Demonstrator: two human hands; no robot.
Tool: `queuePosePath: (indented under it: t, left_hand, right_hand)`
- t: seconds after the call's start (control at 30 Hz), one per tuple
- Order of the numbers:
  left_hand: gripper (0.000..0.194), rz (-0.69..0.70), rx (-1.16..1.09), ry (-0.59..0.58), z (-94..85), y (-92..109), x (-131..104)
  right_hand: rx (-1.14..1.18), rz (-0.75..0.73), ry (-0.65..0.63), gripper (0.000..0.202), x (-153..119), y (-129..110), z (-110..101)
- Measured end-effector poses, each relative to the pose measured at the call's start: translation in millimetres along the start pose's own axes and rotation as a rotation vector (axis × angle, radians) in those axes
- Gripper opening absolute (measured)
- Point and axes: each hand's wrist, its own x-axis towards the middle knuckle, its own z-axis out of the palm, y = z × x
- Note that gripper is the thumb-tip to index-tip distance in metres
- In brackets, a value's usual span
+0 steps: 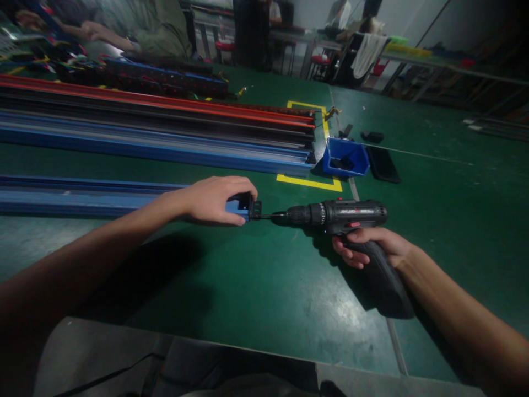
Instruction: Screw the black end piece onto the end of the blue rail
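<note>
My left hand (pixel 217 199) is wrapped over the right end of a long blue metal profile (pixel 103 199) lying on the green table. A black end cap (pixel 255 209) sits at that end, just past my fingertips. With my right hand (pixel 372 245) I grip a black cordless drill (pixel 351 212) by its handle, thumb and fingers around it. The drill points left, and its thin bit reaches the end cap. Whether a screw is on the tip I cannot make out.
Beyond the profile lie more long profiles, blue (pixel 165 149), black and red (pixel 165 99). A blue bin (pixel 346 157) with dark parts stands at their right end, beside a black flat tray (pixel 383 164). Yellow tape (pixel 308 182) marks the table. Another person's arms (pixel 99 34) are at the far left.
</note>
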Motion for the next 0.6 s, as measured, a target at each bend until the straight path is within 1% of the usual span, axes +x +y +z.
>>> queuePosePath:
  t: [0.2, 0.33, 0.6]
  left_hand:
    - [0.051, -0.007, 0.002, -0.001, 0.2, -0.1, 0.2]
    - [0.052, -0.008, 0.004, 0.002, 0.6, -0.6, 0.3]
    - [0.052, -0.009, -0.007, 0.005, -0.3, 1.2, -0.1]
  right_hand:
    - [0.015, 0.011, 0.008, 0.024, 0.3, 0.0, 2.0]
    - [0.023, 0.012, -0.017, 0.026, 1.9, -0.6, 2.5]
    - [0.016, 0.011, -0.02, 0.025, 0.3, 0.0, -0.7]
